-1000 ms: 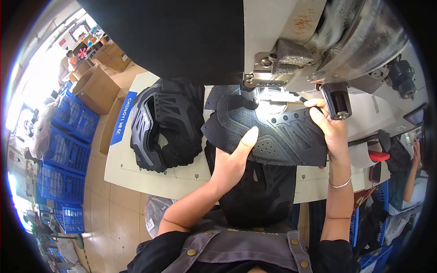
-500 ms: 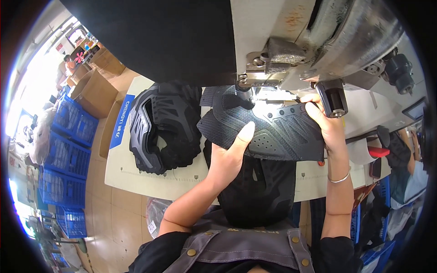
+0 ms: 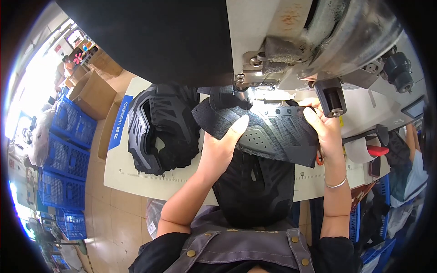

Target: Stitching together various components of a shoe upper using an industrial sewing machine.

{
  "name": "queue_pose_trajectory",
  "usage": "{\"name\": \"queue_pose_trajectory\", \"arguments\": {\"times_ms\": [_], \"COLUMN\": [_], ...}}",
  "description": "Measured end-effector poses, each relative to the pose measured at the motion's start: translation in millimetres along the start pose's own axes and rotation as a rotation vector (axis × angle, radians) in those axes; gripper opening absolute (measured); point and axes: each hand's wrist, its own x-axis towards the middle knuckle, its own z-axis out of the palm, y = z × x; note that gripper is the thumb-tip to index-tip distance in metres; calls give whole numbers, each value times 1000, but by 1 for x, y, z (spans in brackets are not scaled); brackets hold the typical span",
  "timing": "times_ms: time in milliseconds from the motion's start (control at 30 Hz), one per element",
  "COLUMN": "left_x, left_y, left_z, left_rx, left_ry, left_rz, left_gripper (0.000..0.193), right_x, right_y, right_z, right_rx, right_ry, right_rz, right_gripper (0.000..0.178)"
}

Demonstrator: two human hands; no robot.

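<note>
Both my hands hold a black-grey shoe upper (image 3: 273,132) under the head of a sewing machine (image 3: 268,59). My left hand (image 3: 223,150) grips its left part, thumb on top and fingers hidden beneath. At the right end, my right hand (image 3: 325,127) pinches the edge beside the row of eyelets. The upper's far edge lies at the lit needle area, where the exact contact is hidden. More dark shoe uppers (image 3: 255,195) hang over the table's near edge toward my lap. A stack of black-grey uppers (image 3: 157,123) lies to the left on the pale table.
The pale worktable (image 3: 136,179) has a ruler scale along its near edge. Blue plastic crates (image 3: 66,157) and cardboard boxes (image 3: 93,93) stand left on the tiled floor. At the right are a red object (image 3: 377,150), a dark phone-like item (image 3: 374,167) and another person's arm (image 3: 412,143).
The upper has turned clockwise a little under the machine head, its right end swinging nearer to me. My left hand has shifted slightly left with it; both hands keep their grip.
</note>
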Motion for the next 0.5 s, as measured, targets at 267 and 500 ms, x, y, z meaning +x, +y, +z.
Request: {"name": "queue_pose_trajectory", "arguments": {"times_ms": [267,500], "left_x": [1,-8], "left_y": [-3,-20], "left_z": [0,-23], "left_rx": [41,179], "left_ry": [32,-12], "left_rz": [50,-96], "left_gripper": [11,21], "right_x": [-7,-15], "right_y": [1,-3], "right_z": [-2,2], "right_rx": [43,44], "right_ry": [-37,-76], "right_rz": [40,69], "right_gripper": [12,12]}}
